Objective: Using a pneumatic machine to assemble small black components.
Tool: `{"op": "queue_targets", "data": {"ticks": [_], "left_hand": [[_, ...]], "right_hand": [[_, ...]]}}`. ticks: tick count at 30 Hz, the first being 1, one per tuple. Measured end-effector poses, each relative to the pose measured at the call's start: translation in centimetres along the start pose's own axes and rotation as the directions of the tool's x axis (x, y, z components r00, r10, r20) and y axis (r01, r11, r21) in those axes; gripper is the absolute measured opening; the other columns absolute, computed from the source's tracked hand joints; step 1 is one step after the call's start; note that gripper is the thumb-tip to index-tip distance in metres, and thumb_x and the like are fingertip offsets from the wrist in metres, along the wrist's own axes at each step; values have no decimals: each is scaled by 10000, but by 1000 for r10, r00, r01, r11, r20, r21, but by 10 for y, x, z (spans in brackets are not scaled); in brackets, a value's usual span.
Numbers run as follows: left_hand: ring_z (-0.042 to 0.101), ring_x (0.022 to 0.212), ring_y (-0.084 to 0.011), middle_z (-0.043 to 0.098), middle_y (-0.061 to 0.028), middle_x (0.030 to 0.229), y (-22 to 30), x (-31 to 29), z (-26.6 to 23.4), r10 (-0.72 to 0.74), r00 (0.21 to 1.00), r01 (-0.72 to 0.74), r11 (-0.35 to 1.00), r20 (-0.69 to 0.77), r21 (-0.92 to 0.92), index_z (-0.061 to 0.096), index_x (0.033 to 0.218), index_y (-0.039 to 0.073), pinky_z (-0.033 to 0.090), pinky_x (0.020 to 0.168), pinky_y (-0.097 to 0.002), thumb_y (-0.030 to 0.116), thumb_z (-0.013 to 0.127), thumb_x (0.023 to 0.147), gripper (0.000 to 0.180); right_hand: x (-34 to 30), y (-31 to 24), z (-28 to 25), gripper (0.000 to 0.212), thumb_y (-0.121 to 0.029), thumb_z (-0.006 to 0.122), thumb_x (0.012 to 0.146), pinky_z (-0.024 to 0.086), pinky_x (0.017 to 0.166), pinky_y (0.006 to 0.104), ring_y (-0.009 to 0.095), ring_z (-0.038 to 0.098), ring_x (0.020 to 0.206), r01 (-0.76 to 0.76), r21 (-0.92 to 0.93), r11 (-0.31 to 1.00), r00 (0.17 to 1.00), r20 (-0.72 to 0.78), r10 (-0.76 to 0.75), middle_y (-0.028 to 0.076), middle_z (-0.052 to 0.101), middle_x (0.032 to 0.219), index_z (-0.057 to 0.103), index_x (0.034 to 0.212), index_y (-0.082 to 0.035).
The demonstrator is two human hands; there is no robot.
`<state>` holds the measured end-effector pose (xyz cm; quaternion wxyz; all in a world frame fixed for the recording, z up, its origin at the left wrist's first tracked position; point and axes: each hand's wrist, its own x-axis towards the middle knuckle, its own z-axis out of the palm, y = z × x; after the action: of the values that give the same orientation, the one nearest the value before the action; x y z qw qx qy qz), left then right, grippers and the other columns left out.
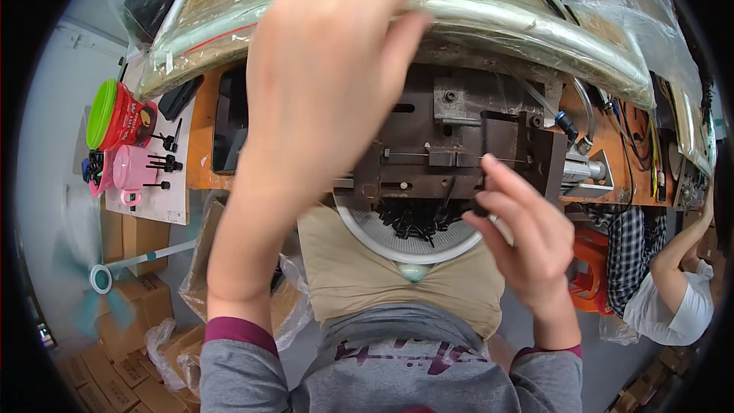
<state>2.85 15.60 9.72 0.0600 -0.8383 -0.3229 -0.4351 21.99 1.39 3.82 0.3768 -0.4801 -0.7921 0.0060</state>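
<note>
A matt black plastic piece [480, 203] is in the right hand [527, 233]. Ahead-left of it, the fixture [409, 84] is dull, scuffed metal; left and nearer, the basket [365, 229] is plastic mesh. Beyond, the film [527, 23] is glossy plastic. Left of the left hand [325, 69], the surface [202, 141] is wood.

A pale wall [50, 145] stands left, an orange stool [587, 279] right.

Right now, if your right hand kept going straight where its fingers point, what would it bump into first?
The right hand would probably bump the small metal block on the dark metal machine. Depth is hard to judge here, so it might pass above.
</note>
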Motion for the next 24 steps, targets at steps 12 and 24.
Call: {"op": "queue_targets", "data": {"ticks": [12, 24], "left_hand": [[664, 815, -340, 659, -192, 800, -36, 61, 46, 69, 966, -171, 891, 248, 420, 683, 735, -9, 535, 734, -432, 29, 606, 727, 86], [660, 759, -314, 667, -151, 790, -20, 56, 5, 114, 989, -133, 968, 97, 212, 688, 765, -20, 535, 703, -387, 18, 617, 762, 81]], "right_hand": [[-15, -21, 33, 242, -61, 777, 684, 425, 520, 243, 137, 557, 531, 22, -315, 949, 989, 146, 25, 166, 669, 1182, 633, 871, -9], [-12, -22, 30, 221, -62, 767, 691, 399, 486, 234, 126, 467, 476, -2, -312, 950, 984, 166, 56, 155, 669, 1184, 627, 855, -12]]}}
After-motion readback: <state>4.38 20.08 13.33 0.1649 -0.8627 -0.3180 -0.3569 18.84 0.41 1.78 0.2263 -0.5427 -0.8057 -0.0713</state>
